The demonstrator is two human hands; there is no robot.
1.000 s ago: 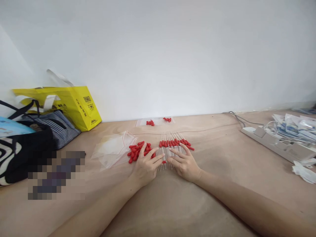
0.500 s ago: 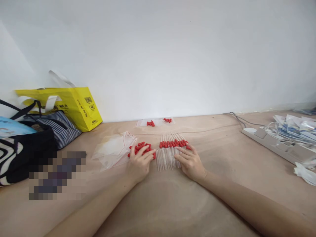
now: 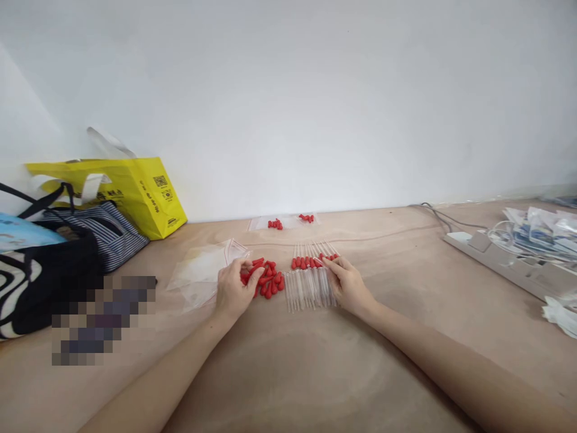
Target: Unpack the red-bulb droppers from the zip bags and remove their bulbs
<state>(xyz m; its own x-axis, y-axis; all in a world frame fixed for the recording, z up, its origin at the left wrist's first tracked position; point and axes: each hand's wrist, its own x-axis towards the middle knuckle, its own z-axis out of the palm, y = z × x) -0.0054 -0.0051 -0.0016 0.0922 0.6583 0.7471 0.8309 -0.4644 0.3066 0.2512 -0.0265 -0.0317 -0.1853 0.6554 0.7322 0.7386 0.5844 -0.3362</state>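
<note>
My left hand (image 3: pixel 235 287) is at the left edge of a loose pile of red rubber dropper bulbs (image 3: pixel 269 285). Its fingers curl in and the thumb presses toward them, with a bulb between. My right hand (image 3: pixel 350 284) pinches the upper end of a thin glass dropper tube at the right end of a row of bare glass tubes (image 3: pixel 306 288). Just beyond lies a second row of tubes with red bulbs fitted (image 3: pixel 301 263), their thin tips pointing away. The right fingers partly cover both rows.
Clear zip bags (image 3: pixel 198 270) lie left of the pile. Farther back, another bag holds red bulbs (image 3: pixel 274 224). A yellow bag (image 3: pixel 148 198) and a striped pouch (image 3: pixel 106 234) stand at left. A power strip (image 3: pixel 505 264) and packets (image 3: pixel 541 231) sit at right.
My left hand has shifted left off the top of the pile and its fingers have closed in. My right hand has gone from lying spread over the tubes to a pinch.
</note>
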